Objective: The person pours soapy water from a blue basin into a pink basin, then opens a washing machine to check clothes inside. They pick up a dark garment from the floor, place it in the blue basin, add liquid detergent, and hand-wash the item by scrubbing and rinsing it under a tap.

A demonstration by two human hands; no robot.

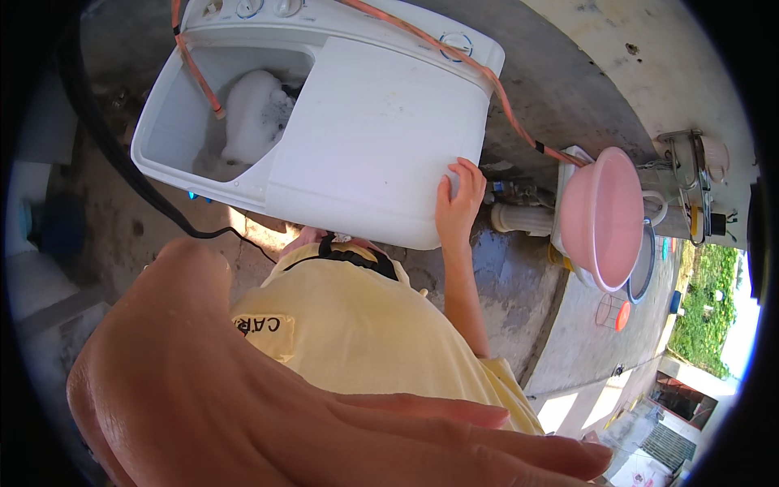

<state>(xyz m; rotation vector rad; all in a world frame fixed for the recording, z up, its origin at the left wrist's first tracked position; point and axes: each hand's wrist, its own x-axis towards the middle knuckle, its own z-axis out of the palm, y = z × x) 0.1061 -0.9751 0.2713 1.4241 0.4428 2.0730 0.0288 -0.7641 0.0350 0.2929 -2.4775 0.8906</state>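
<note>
Washer (365, 23), white, twin-tub: stands ahead of the wearer, dials along its far edge. Tub (166, 109), on its left side: uncovered, with white foam (250, 114) over something dark that I cannot make out. Lid (381, 130), white: shut over the right side. Right hand (460, 203): laid on the lid's near right corner, fingers slightly spread, pinching nothing. Left hand (243, 381): raised very near, fingers stretched out and close together, tips toward the right; part is cut off, and I cannot tell whether it touches anything. Hose (195, 69), pinkish: one length hangs into the tub, another crosses the far edge toward the right. Basin (600, 219), pink: tilted on its side, right of the washer. Pipe (519, 219), white: between washer and basin. Shirt (365, 325), yellow: on the wearer. Greenery (706, 304): at far right.
</note>
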